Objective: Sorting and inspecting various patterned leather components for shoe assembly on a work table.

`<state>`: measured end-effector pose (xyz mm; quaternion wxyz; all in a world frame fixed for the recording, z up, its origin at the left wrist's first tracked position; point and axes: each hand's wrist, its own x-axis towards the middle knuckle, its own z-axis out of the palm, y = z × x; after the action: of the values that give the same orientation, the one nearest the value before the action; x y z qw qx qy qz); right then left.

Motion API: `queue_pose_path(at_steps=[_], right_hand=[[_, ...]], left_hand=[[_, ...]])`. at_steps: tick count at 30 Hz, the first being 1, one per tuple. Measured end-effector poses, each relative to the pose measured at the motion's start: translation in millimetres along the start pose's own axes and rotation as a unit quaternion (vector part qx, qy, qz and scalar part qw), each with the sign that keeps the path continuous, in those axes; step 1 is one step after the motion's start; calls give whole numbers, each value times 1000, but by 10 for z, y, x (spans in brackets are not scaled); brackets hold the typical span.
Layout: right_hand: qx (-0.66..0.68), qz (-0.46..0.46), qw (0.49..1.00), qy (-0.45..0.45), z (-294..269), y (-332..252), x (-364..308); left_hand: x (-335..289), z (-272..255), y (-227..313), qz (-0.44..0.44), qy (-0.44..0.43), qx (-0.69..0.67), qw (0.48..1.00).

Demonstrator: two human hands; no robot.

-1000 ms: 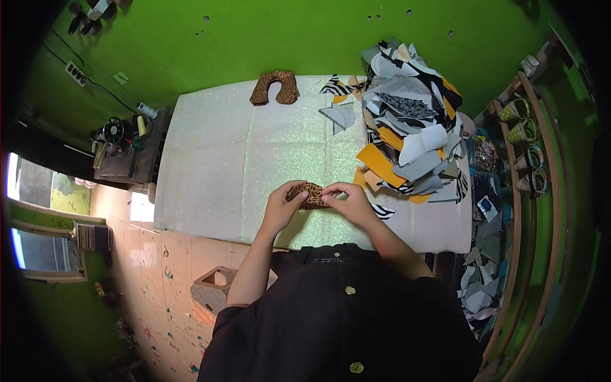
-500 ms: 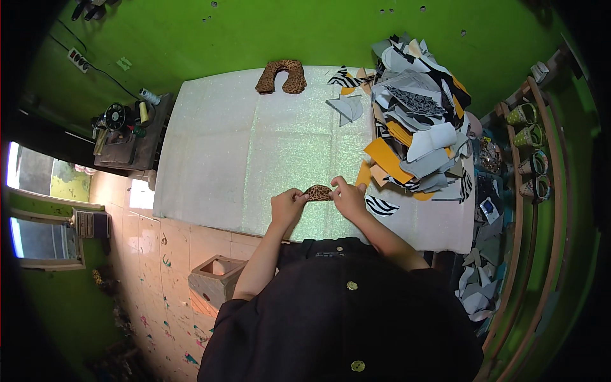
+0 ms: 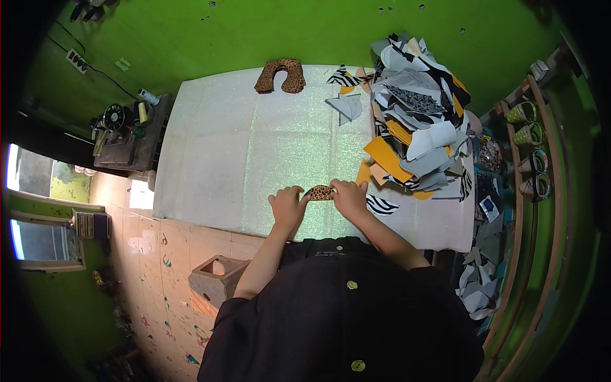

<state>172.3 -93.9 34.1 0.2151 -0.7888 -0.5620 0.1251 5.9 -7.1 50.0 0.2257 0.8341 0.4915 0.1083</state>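
Note:
Between my two hands is a small curved leopard-print fabric piece (image 3: 320, 193), held just above the near part of the white table (image 3: 203, 153). My left hand (image 3: 289, 205) pinches its left end between thumb and fingers. At the other end, my right hand (image 3: 349, 197) grips it with closed fingertips. A stack of similar leopard-print pieces (image 3: 280, 76), laid in an arch, rests at the table's far edge. Just right of my right hand lies a zebra-print scrap (image 3: 382, 205).
A tall heap of grey, yellow and zebra-print offcuts (image 3: 420, 127) covers the table's right side. A sewing machine (image 3: 114, 121) stands at the left. Shoe uppers (image 3: 531, 134) hang on a wooden rack to the right. A wooden stool (image 3: 216, 280) is on the tiled floor.
My left hand's fingers have shifted slightly upward on the leopard-print piece, and my right index finger has come down onto it. The piece stays in nearly the same place.

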Motion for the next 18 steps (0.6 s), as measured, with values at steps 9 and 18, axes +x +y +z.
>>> queue_pose_path(at_steps=[9, 18], right_hand=[[-48, -113, 985, 117, -714, -309, 232], [-232, -84, 954, 170, -2127, 470, 1294]], left_hand=[[165, -29, 199, 118, 62, -5, 991], [462, -160, 746, 204, 125, -50, 970]])
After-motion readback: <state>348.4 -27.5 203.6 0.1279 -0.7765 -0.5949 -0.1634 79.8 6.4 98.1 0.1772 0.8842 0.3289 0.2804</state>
